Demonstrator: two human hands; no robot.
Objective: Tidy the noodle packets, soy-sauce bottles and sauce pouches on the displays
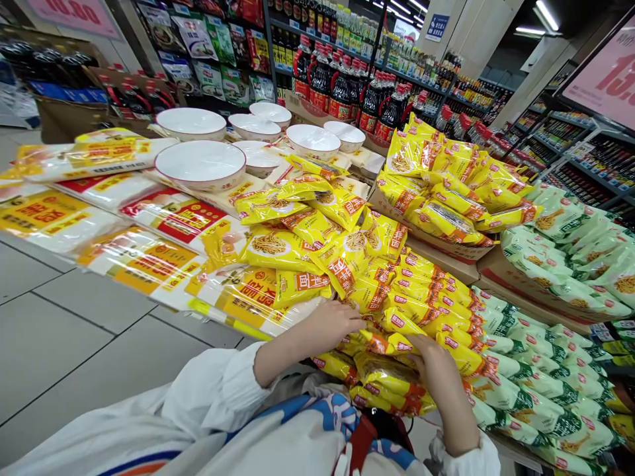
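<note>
A yellow packet of noodles (389, 342) lies between my two hands, close to my body at the near side of the display. My left hand (331, 326) is closed at the packet's left end, its fingertips partly hidden among the wrappers. At the other end, my right hand (435, 363) pinches the packet with thumb and fingers. Right behind it stand tight rows of the same yellow noodle packets (421, 291). More of them lie stacked below my hands (391, 380). A loose heap of yellow packets (307, 238) sits ahead of my left hand.
Flat white packs with yellow and red labels (153, 261) cover the left side. Several white bowls (201, 162) stand on them. Green noodle packets (536, 370) fill the right. Behind are a carton of yellow packets (451, 178) and large dark sauce bottles (342, 89).
</note>
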